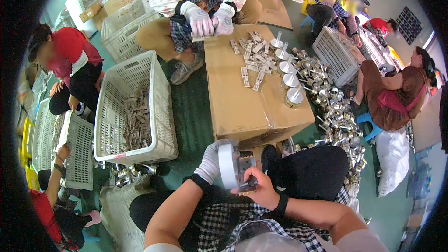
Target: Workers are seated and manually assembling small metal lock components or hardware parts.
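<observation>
A: What is the person holding over the lap?

B: A round, silvery metal knob plate, stood on edge. The left hand, in a white knit glove, wraps its fingers round the rim, so the disc appears braced and its inner side turned toward the other hand.

A: And the right hand?

B: The bare right hand, a black band at the wrist, has its fingers clenched on a small dark metal latch piece, pressed against the back of the disc. Held close to the body like that, both parts seem steadied against each other.

A: What lies around?

B: Just ahead is a closed brown cardboard box serving as a bench. On its far half lie small flat silver latch plates and a row of round silver knobs with stems, apparently within reach of the person opposite, whose gloved hands hold a part. To the left, a white slatted plastic crate holds a heap of grey metal strips. On the green floor at right, a loose pile of shiny lock cylinders spreads beside the box.
</observation>
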Motion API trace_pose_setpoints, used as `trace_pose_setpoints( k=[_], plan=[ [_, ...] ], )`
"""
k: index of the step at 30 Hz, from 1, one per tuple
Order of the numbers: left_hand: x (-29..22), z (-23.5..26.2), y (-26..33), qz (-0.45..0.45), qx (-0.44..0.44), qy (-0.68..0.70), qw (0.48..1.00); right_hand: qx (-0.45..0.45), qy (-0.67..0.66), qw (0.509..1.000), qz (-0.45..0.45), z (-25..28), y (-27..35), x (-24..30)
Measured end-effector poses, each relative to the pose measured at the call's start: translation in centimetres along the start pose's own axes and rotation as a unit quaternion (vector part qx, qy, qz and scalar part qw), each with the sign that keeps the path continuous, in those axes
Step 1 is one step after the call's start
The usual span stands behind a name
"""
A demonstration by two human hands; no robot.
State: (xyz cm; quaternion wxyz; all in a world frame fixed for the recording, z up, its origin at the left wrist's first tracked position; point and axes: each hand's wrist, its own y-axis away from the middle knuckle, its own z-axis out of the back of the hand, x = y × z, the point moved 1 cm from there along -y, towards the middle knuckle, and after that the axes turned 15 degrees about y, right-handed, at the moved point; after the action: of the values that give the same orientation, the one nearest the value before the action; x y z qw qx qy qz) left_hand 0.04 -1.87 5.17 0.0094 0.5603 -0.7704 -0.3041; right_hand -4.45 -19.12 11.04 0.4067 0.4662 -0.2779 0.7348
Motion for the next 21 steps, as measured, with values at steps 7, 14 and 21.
trace_pose_setpoints(
  k=[7, 14, 21],
  plan=[
    [-2.1, -0.6, -1.1, 0.044, -0.067, 0.121, 0.989, 0.0, 0.022, 1.0, 0.01, -0.3, -1.2, -0.4],
    [-0.7, -0.5, -1.7, 0.004, -0.085, 0.11, 0.99, 0.019, -0.026, 0.999, 0.039, -0.5, -1.3, -1.5],
    [-0.1, 0.6, -1.2, 0.024, -0.052, 0.146, 0.988, 0.043, 0.008, 0.999, -0.014, -0.7, -0.2, -1.7]
  ],
)
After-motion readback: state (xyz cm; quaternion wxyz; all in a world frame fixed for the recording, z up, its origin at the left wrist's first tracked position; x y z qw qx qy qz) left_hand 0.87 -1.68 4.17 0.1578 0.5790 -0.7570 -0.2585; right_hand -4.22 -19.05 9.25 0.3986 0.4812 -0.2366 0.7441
